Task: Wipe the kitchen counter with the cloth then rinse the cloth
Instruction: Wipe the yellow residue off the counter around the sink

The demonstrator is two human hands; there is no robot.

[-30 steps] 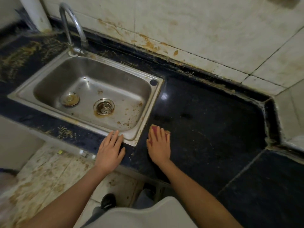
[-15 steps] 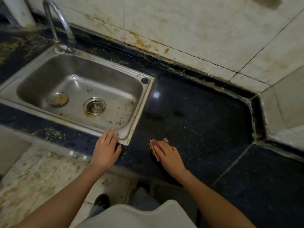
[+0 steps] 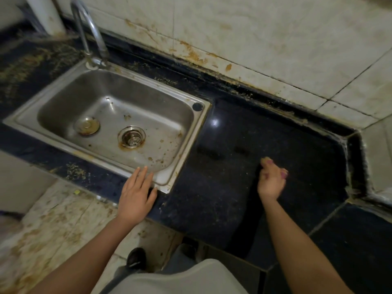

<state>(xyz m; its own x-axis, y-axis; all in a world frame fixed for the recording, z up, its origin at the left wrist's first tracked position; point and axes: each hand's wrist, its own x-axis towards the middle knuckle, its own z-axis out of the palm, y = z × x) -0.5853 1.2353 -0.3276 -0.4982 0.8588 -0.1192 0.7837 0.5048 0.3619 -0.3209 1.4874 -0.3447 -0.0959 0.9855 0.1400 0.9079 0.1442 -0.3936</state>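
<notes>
Left hand: the left hand (image 3: 135,194) lies palm down at the front edge of the dark polished stone table (image 3: 222,187).
Left fingers: the fingers (image 3: 141,175) are straight and close together. Their tips rest on the near right corner of the stainless steel sink (image 3: 203,128) rim, and they hold nothing.
Right hand: the right hand (image 3: 270,181) is on the table right of the sink, well apart from the left hand, and is blurred.
Right fingers: they lie over the cloth, but the blur hides whether they press flat or curl round it.
Cloth: the pink and yellow cloth (image 3: 284,174) is on the table under the right hand. Only a pink edge and a yellowish tip show.
Sink: it is set into the table's left part. The basin is stained, with a round metal drain strainer (image 3: 132,137) in it.
Tap: a curved metal tap (image 3: 84,24) stands at the sink's back left corner.
Table's back edge: brown grime runs along it, below pale wall tiles (image 3: 254,39).
</notes>
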